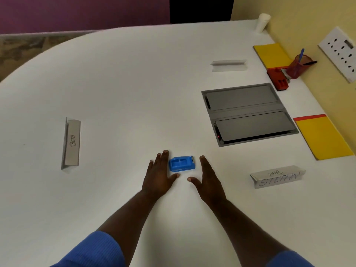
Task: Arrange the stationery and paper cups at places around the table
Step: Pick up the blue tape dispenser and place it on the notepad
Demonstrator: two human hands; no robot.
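As both of my hands lie flat on the white table [115, 83], a small blue stationery piece [181, 163], seemingly a stapler, sits between them near my edge of the table. My left hand [158, 176] is spread palm down with straight fingers, and its forefinger side is touching or just beside the piece's left end; I cannot tell which. My right hand [209, 180] is equally flat, fingers together and thumb out, just beside the metal-tipped right end with a sliver of table showing between. Neither hand holds anything.

The piece's long axis runs across me, left to right, so each end faces a palm. It lies ahead of both thumbs, level with my fingers, and the left hand looks the nearer.

Folded name cards mark the places: "BETA" card [72, 143] well off to my left, "STEPHN" card [277, 176] to my right. Two yellow pads [323, 137], a red pen pot [297, 65] and stacked paper cups [262, 22] wait along the wall side, beyond a grey cable hatch [248, 112].

By my reading, squaring or lifting the piece means closing in from its two ends.
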